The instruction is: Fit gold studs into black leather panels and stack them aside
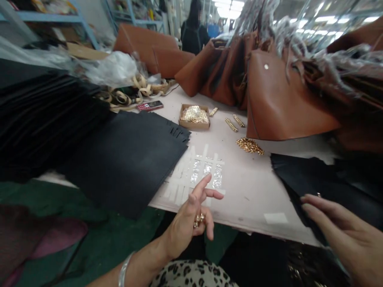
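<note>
My left hand [191, 215] is raised over the front edge of the table, its index finger and thumb stretched out. Its lower fingers curl round several small gold metal pieces [198, 220], whose exact kind is too small to tell. At the right, my right hand [335, 223] has thumb and fingertips together at the edge of a black leather-like panel [311, 175]. A small shiny metal bit [319, 195] shows on that panel just above the fingers. A stack of black panels [128, 155] lies left of my left hand.
A small cardboard box [194, 125] of gold pieces stands mid-table. A heap of gold chain [249, 146] and short chain strips [231, 124] lie nearby. Clear tape patches [206, 171] cover the table before me. Brown bags [278, 95] line the back; a phone [150, 105] lies left.
</note>
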Demonstrator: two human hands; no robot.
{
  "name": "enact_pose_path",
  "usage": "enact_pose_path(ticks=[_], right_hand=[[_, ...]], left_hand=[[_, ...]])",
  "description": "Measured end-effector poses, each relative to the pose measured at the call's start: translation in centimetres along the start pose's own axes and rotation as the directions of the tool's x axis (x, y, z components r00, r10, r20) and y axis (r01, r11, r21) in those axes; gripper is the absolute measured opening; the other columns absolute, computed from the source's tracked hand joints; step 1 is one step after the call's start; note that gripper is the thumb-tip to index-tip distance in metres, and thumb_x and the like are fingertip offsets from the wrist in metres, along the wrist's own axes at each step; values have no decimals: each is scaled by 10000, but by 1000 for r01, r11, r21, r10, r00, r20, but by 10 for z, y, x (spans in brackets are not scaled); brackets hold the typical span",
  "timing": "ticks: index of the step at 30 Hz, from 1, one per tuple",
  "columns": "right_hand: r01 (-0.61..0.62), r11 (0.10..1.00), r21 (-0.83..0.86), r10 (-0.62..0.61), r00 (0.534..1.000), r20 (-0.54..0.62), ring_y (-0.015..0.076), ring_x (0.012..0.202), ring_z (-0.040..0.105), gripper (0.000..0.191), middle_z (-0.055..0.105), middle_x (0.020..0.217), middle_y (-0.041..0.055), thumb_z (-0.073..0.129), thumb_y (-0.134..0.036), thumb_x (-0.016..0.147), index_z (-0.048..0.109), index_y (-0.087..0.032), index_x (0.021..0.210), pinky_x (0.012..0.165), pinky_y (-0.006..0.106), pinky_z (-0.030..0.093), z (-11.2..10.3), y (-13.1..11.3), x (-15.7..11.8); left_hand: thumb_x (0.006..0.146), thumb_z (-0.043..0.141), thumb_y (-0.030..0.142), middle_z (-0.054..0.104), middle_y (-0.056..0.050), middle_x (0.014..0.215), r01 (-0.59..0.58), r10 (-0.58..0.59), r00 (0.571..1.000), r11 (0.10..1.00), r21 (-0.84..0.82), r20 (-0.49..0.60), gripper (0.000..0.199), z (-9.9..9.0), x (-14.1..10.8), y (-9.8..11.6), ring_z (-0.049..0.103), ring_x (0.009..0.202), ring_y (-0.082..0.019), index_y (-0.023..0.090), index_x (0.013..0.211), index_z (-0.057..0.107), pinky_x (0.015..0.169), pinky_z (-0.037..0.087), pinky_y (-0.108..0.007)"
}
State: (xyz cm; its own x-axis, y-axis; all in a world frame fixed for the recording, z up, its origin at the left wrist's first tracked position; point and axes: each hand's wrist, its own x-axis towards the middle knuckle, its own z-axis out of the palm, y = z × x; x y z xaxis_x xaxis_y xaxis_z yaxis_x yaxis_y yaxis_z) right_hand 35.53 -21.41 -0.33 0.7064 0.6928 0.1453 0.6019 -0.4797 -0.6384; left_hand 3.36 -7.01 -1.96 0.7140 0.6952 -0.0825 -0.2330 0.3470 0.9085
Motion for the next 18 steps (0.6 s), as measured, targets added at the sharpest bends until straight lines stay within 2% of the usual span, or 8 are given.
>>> enact_pose_path(ticks=[1,2,4,6,8,10,12,18], right_hand=[[105,987,122,-117,988,102,301,971,680,197,730,1039,87,663,-547,802,718,-456,968,795,451,540,17,-30,-14],[240,947,216,-282,939,194,279,866,693,183,736,975,63,675,-494,816,722,-409,972,708,422,565,34,-57,-26],[416,813,407,-556,762,333,222,832,673,209,716,999,38,618,-335,898,670,-351,1101,678,364,567,65,-103,-45],[477,694,539,-708,587,391,186,850,647,258,704,951,12,565,-208,936,617,-319,1163,778,354,561,88,-134,-55],[491,627,605,-774,486,406,167,835,625,294,688,847,-20,533,-138,946,592,-302,1183,965,407,502,103,-152,-59],[505,595,626,-801,437,409,158,779,603,322,658,762,-42,510,-102,946,584,-290,1196,1095,467,399,112,-161,-60],[530,565,632,-824,402,400,157,763,590,362,649,765,-39,480,-69,937,577,-280,1215,1136,493,349,116,-166,-60],[583,534,612,-841,291,457,196,968,596,400,667,914,4,468,-24,884,553,-250,1203,1133,487,363,125,-173,-59]], left_hand=[[901,242,763,463,-142,1374,6,-6,1000,1000,1,3,729,-1,0,-1,541,513,-31,372,1515,198,360,161,-190],[895,250,768,473,-136,1364,14,-14,1000,1000,3,6,734,-1,-1,-1,545,511,-31,384,1517,184,360,162,-187],[877,262,788,490,-124,1343,28,-28,1000,1000,10,8,756,-2,-3,0,556,515,-38,405,1520,154,364,161,-181],[856,268,810,479,-118,1352,59,-59,998,998,26,18,785,-4,-6,3,575,555,-61,425,1522,107,382,194,-174],[836,273,829,439,-118,1390,99,-101,994,993,66,29,823,-8,-10,9,584,631,-87,438,1523,44,424,272,-175],[826,256,841,393,-119,1432,135,-139,990,984,117,23,851,-13,-14,14,566,698,-106,432,1524,-9,481,346,-193],[817,231,852,360,-119,1463,147,-147,989,978,150,-15,875,-17,-18,17,529,722,-111,410,1529,-19,512,368,-207],[825,216,844,443,-139,1395,102,-98,995,974,200,-31,924,-28,-23,18,479,700,-125,331,1540,-63,544,371,-244]])
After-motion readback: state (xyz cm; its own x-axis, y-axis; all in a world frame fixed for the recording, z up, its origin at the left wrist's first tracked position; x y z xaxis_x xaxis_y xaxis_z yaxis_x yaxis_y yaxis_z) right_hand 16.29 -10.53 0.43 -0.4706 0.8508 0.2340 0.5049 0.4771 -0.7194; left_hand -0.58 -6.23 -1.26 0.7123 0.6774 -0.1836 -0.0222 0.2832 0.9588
